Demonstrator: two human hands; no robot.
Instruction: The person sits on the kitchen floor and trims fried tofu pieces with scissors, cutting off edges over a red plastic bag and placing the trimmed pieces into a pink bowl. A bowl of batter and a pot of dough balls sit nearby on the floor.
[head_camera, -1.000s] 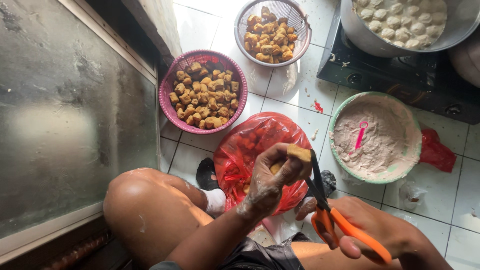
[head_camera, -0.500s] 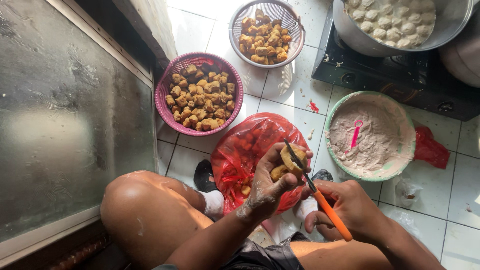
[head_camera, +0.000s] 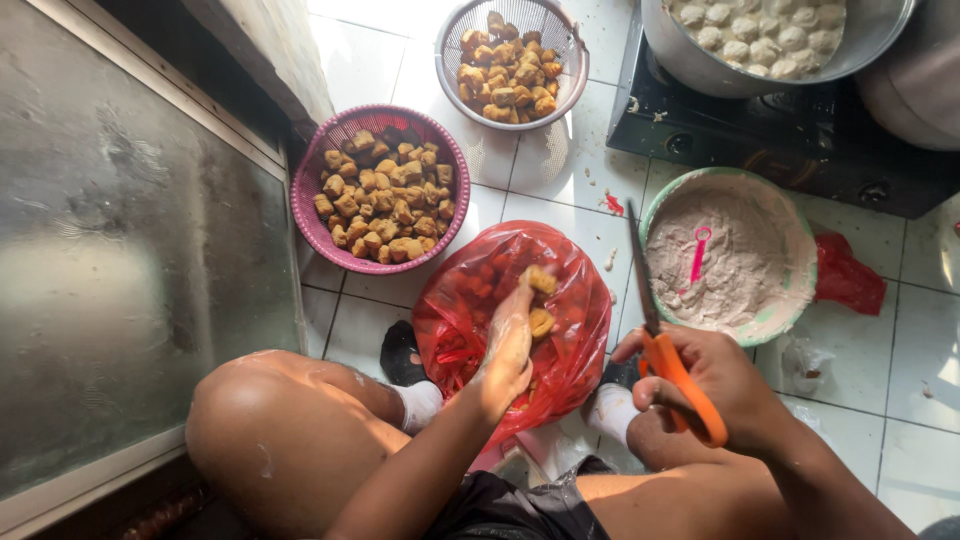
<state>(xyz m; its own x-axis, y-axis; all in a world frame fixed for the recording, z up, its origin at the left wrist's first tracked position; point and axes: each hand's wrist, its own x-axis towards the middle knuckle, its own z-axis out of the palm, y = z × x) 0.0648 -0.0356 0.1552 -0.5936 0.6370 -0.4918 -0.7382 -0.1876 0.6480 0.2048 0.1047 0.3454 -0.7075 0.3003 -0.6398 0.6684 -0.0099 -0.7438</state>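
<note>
The left hand (head_camera: 508, 350) now reaches down into the red plastic bag (head_camera: 460, 330) on the floor, its fingers curled around a fried tofu puff (head_camera: 541, 281) at the bag's mouth; a second ago that hand was raised with a puff held up to the scissor blades. The orange-handled scissors (head_camera: 668, 355) have drawn away toward 3 o'clock, their blades together and pointing up to 12, with the right hand (head_camera: 715, 385) clamped through the loops. The cut looks finished and the hand is either dropping that piece or fetching a fresh one; from this angle I cannot tell which.

At 10 o'clock from the bag sits a pink plastic basket (head_camera: 310, 215) heaped with puffs, and at 12 o'clock a wire strainer (head_camera: 575, 60) holds more. At 2 o'clock a green bowl (head_camera: 800, 235) of pale paste carries a pink spoon (head_camera: 699, 250), with a crumpled red bag (head_camera: 848, 275) just beside it. Beyond, a black stove (head_camera: 760, 150) bears a metal pot (head_camera: 680, 60) of pale balls. The floor is white tile (head_camera: 900, 400), flecked with crumbs; a grimy glass pane (head_camera: 120, 250) runs along 9 o'clock.
</note>
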